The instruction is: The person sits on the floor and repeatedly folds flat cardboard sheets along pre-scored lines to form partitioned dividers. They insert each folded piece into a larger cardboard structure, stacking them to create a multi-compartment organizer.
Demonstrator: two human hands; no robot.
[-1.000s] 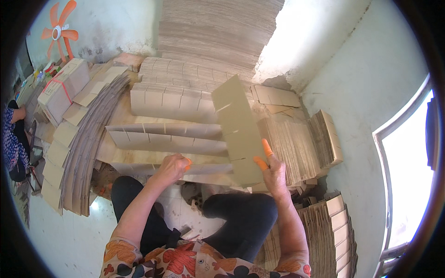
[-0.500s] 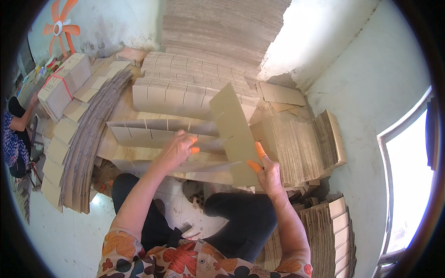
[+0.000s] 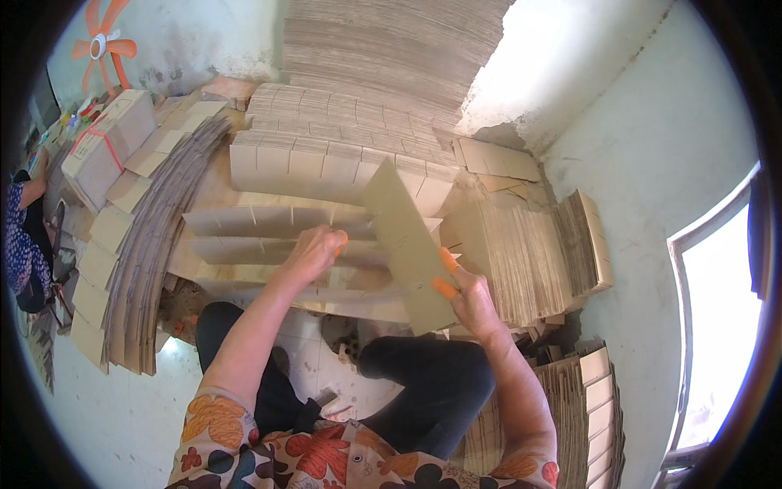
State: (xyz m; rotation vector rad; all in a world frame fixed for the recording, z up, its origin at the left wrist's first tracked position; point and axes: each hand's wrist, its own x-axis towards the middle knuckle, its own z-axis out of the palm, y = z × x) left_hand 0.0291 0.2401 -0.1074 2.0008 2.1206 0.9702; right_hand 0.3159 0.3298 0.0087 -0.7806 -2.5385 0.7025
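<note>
Tan flat rectangular cardboard panel [image 3: 411, 257] slants across the right-hand part of a broad pale wooden work surface [image 3: 210, 183], its upper end leaning away to the left. Behind that surface rises a tall grey-brown stack of layered cardboard sheets [image 3: 383, 49]. Along the left side runs a long, curving bank of overlapping tan cardboard pieces [image 3: 159, 244]; to the right of the panel stands a dense block of upright brown cardboard sheets [image 3: 513, 257]. Toward the back sits a packed row of slotted tan cardboard strips [image 3: 301, 167]. At far left, a pale oblong carton with a pinkish-red strap [image 3: 110, 151] rests beside the bank. Two slotted tan cardboard dividers [image 3: 236, 250] stand on edge, roughly parallel, in front of the packed row. The right hand [image 3: 472, 301] is closed on the panel's lower right edge. The left hand [image 3: 314, 254] is curled beside the nearer divider; whether it grips anything cannot be told. Bright orange fingertip covers [image 3: 445, 288] show on both hands.
</note>
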